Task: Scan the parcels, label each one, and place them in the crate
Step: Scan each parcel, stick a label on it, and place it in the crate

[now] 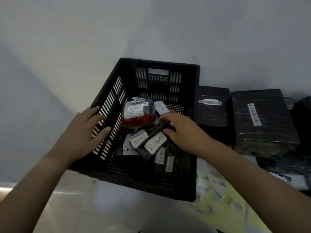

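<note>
**Clerk:** Head view, first item?
**Me:** One crate (143, 182), black, slotted walls, standing on the desk (67, 202) against the wall (151, 22).

**Clerk:** Contents?
**Me:** One red parcel (137, 121) toward the far end, with a barcode and a "RETURN" tag on top. Several small black parcels (139, 140), each tagged "RETURN", lie loose over the crate's floor.

**Clerk:** Your hands?
**Me:** My left hand (84, 130) rests on the crate's left wall, with its fingers (101, 118) straight and released, gripping nothing. My right hand (183, 130) is inside the crate. Its fingers (165, 117) are curled round the upper end of one parcel (152, 151), black, with a white "RETURN" label (155, 143) facing up. It sits near the crate's middle, over the others. I cannot tell whether it rests on them.

**Clerk:** Outside the crate?
**Me:** One box (212, 115), black-wrapped, lies just beside the crate's right wall. A second box (265, 132) lies to the right of it. Each bears a barcode strip. One yellow sheet (218, 214) lies on the desk by the crate's near right corner, carrying blurred white tags. There are dark bundles at the far right, too dim to list.
</note>
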The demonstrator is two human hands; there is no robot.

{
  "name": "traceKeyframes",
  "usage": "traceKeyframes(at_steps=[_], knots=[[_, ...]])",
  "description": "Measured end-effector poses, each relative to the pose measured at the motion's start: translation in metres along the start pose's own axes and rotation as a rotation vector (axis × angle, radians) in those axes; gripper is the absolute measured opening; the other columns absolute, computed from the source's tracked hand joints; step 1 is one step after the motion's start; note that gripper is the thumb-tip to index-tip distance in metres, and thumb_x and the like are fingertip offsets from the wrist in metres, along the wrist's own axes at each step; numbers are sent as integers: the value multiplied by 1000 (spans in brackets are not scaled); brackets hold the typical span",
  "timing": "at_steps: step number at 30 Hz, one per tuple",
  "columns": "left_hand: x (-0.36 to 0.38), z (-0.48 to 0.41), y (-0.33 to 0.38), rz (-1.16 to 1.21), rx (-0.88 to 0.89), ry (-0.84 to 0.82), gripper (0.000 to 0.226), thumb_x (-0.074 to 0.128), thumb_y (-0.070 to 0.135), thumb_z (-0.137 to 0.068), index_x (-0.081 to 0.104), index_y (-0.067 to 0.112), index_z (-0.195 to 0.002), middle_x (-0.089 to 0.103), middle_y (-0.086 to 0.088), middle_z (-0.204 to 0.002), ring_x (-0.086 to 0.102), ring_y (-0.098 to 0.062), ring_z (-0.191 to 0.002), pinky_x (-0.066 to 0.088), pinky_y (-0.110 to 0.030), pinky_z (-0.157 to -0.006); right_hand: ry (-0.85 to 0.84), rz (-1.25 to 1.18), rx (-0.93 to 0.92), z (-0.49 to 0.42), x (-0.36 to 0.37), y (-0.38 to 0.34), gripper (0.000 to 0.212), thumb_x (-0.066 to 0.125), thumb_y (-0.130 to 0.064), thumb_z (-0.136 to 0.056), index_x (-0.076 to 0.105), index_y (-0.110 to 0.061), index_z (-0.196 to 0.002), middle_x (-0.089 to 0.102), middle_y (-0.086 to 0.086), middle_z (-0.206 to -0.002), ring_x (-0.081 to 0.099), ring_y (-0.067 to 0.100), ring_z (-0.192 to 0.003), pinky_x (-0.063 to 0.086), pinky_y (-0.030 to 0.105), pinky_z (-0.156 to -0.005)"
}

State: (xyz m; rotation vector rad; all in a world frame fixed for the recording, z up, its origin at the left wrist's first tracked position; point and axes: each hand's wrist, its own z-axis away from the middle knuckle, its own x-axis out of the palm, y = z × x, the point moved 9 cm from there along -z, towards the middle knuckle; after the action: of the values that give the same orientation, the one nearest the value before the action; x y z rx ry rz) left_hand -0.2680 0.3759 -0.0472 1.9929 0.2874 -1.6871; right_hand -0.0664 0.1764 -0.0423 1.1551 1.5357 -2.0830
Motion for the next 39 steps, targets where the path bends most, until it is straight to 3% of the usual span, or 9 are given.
traceKeyframes(at_steps=[2, 5, 8, 13, 18, 27, 33, 35, 39], knots=[[6, 2, -15, 11, -10, -21, 74, 36, 70, -93, 64, 13, -130, 42, -15, -157, 33, -33, -149, 32, -59, -117, -185, 166, 87, -27, 35, 11, 41, 56, -16, -97, 50, -24, -137, 53, 8, -132, 52, 25, -116, 48, 36, -95], [14, 6, -16, -20, 17, -5, 68, 40, 70, -92, 67, 17, -124, 41, -11, -158, 19, -27, -156, 36, -59, -115, -400, 337, 231, -48, 71, 35, 46, 50, -10, -98, 44, -15, -143, 52, 13, -136, 53, 30, -117, 45, 30, -95], [18, 6, -15, -90, 33, -5, 69, 39, 75, -91, 66, 21, -124, 43, -8, -158, 16, -28, -156, 41, -60, -109, -404, 435, 213, -60, 87, 46, 35, 47, -14, -99, 54, -10, -133, 59, 14, -128, 58, 34, -114, 46, 38, -93], [17, 5, -14, -85, 25, -11, 70, 37, 77, -90, 64, 24, -126, 43, -3, -158, 11, -24, -157, 41, -56, -111, -626, 628, 318, -68, 125, 83, 31, 57, -14, -96, 58, -10, -127, 59, 5, -118, 53, 19, -97, 46, 29, -82], [19, 5, -12, -100, 44, -29, 72, 40, 77, -88, 66, 21, -126, 45, -4, -157, 10, -27, -158, 39, -57, -114, -602, 650, 316, -82, 144, 88, 27, 58, -10, -95, 59, -7, -122, 59, 10, -127, 58, 22, -107, 48, 30, -85], [18, 5, -12, -77, 47, -12, 75, 38, 80, -88, 67, 21, -126, 47, -3, -155, 10, -26, -158, 39, -58, -114, -621, 505, 369, -72, 161, 105, 39, 53, -9, -98, 50, -6, -137, 54, 15, -136, 55, 28, -121, 46, 35, -98], [19, 5, -15, -86, 46, -24, 78, 33, 81, -88, 67, 22, -126, 48, -3, -154, 11, -27, -157, 41, -58, -112, -697, 543, 350, -73, 155, 91, 35, 56, -9, -97, 53, -5, -132, 59, 12, -120, 52, 20, -101, 49, 36, -96], [20, 5, -15, -89, 49, -24, 77, 34, 80, -88, 67, 21, -126, 49, -4, -154, 11, -27, -157, 41, -59, -111, -661, 562, 308, -76, 145, 79, 31, 55, -9, -98, 56, -5, -129, 58, 14, -130, 57, 22, -108, 50, 35, -89], [20, 5, -17, -63, 52, -15, 78, 33, 81, -88, 67, 21, -126, 49, -5, -153, 14, -28, -157, 34, -60, -116, -418, 558, 146, -76, 103, 38, 31, 54, -13, -97, 56, -10, -127, 57, 12, -126, 59, 29, -111, 50, 36, -86]])
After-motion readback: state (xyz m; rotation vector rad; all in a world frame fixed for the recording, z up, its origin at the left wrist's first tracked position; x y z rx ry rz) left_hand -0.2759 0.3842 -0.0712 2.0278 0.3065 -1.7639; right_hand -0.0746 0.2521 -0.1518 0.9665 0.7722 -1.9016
